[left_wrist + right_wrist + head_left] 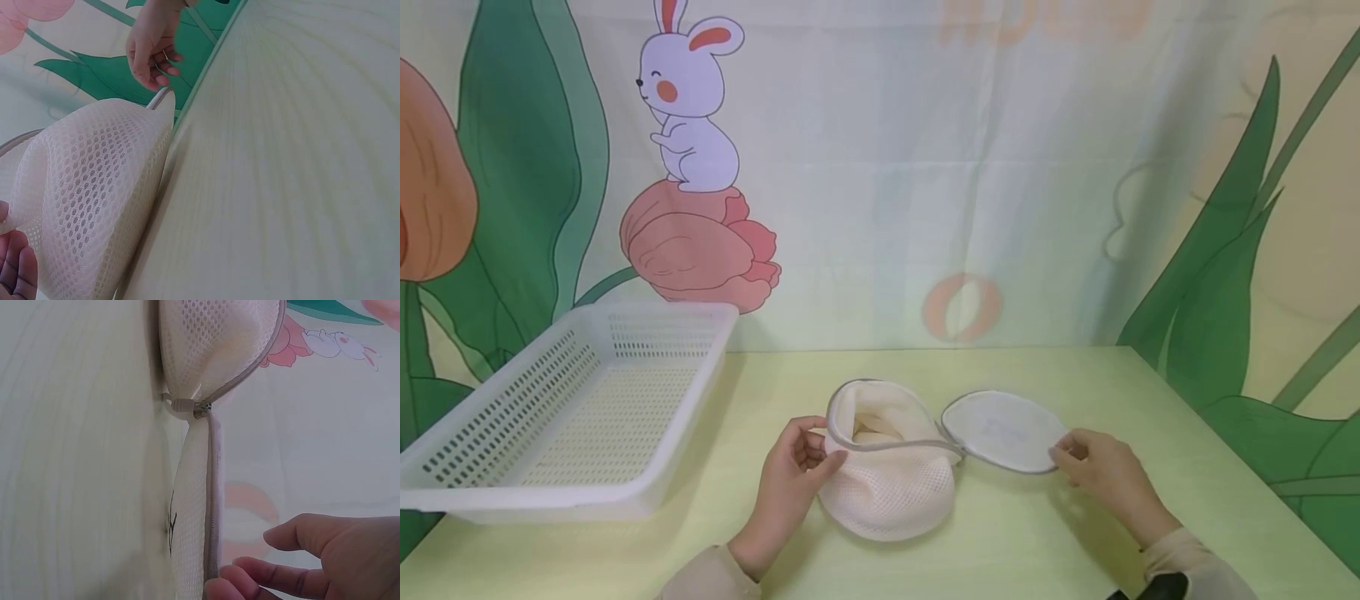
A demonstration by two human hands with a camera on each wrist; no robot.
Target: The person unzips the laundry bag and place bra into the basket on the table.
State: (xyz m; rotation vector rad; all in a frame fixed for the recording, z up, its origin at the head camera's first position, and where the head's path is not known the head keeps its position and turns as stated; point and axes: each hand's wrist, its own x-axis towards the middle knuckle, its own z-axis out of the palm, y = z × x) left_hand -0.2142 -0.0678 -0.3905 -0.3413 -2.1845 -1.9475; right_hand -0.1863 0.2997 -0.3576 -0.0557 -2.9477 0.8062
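A cream mesh laundry bag [887,492] with a grey zipper rim stands on the table, its mouth unzipped. My left hand [793,458] pinches the rim at the left side, thumb outside; in the left wrist view only its fingertips [19,262] show beside the mesh. The round lid [1003,432] lies folded out to the right, joined to the bag at the zipper end [203,409]. My right hand [1101,471] is at the lid's outer edge. In the right wrist view its fingertips touch that edge while the thumb stands apart. Pale folds show inside the bag.
A white perforated plastic basket [647,492] stands on the left of the pale yellow-green table [1000,542]. Behind the table hangs a cloth backdrop [865,167] printed with a rabbit, flowers and leaves.
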